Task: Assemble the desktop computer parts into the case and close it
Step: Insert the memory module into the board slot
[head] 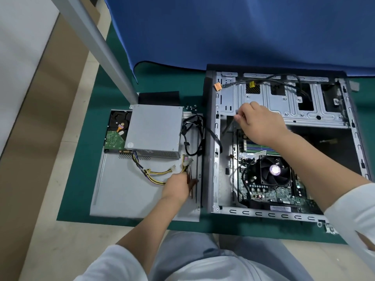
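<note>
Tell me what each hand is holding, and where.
Left hand grips the power supply cables near their connector ends. Right hand pinches something small I cannot identify.

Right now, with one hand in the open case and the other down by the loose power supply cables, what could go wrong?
1. The left hand grips the cables trailing from the power supply; a tug could drag the unit across the side panel against the hard drive.
2. The right hand works close above the motherboard; a slip could knock its parts.
</note>
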A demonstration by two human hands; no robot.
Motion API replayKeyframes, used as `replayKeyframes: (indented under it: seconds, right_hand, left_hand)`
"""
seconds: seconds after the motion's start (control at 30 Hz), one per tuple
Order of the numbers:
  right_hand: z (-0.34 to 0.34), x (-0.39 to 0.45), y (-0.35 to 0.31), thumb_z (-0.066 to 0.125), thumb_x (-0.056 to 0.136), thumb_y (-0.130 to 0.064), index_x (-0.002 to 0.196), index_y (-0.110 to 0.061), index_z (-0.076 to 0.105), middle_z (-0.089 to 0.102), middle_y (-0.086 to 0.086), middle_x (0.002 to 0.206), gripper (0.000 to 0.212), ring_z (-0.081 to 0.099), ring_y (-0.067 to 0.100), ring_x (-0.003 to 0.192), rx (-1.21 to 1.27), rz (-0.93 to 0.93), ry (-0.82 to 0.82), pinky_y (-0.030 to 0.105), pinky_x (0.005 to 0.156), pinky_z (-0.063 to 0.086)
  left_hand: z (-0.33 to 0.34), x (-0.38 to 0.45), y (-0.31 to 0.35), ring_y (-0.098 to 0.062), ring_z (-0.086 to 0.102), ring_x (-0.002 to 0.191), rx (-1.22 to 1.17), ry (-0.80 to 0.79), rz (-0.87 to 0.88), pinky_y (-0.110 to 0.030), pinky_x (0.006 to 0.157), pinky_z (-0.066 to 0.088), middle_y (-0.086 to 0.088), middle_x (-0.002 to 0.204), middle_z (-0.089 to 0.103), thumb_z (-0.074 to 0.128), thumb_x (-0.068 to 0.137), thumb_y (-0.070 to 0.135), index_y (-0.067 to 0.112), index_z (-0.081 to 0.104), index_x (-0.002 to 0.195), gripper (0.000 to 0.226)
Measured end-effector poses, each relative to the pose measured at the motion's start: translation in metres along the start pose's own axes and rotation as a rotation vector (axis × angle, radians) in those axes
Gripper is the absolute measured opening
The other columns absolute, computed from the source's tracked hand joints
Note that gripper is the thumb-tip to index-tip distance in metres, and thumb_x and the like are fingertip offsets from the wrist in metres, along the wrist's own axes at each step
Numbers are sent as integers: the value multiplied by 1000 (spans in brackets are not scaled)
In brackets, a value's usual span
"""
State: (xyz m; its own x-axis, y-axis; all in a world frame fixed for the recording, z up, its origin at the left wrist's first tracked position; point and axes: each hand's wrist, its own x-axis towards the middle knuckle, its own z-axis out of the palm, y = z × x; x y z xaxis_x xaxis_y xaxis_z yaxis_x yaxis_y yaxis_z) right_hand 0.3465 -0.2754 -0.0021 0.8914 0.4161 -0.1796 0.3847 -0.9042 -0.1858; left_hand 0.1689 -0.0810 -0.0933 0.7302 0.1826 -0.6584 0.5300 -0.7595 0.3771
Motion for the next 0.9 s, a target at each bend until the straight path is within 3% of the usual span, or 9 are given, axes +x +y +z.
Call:
replayKeyframes:
  seconds: [0.23, 0.37, 0.47, 0.7, 0.9]
  right_hand:
    - [3, -3, 0, 32, 101, -42, 109, -18, 50, 54, 2, 109, 31, 52, 24, 98, -3, -22, 66, 32, 65, 32]
    - [4, -4, 0, 32, 101, -42, 109, -18, 51, 54, 3, 108, 32, 52, 24, 97, -5, -25, 71, 32, 64, 33]
    - [3, -4, 0, 32, 101, -42, 109, -18, 51, 54, 2, 108, 32, 51, 23, 97, -11, -20, 69, 31, 64, 33]
    - [4, -5, -1, 33, 101, -41, 108, -17, 51, 55, 3, 107, 31, 51, 23, 96, -10, -23, 87, 31, 64, 33]
    - [6, -8, -2, 35, 101, -40, 106, -16, 52, 54, 3, 105, 29, 51, 24, 96, -5, -30, 117, 31, 61, 33]
  left_hand:
    - [-3, 3, 3, -33, 63, 88, 100, 141, 4, -37, 68, 50, -13, 93, 65, 51, 90, 56, 8, 52, 103, 50]
    - [-3, 0, -4, -35, 63, 95, 163, 202, -7, -39, 68, 47, -17, 101, 67, 45, 99, 35, 5, 54, 107, 33]
    - [-2, -5, -12, -35, 63, 95, 125, 226, -87, -41, 72, 49, -17, 100, 67, 48, 98, 33, 5, 53, 110, 32]
    - [4, -12, 0, -29, 60, 107, -10, 222, -242, -37, 82, 49, -9, 119, 58, 61, 90, 39, 13, 50, 120, 41]
    - [0, -6, 6, -25, 61, 107, 41, 189, -319, -33, 81, 49, -5, 117, 64, 61, 88, 24, 18, 62, 115, 28]
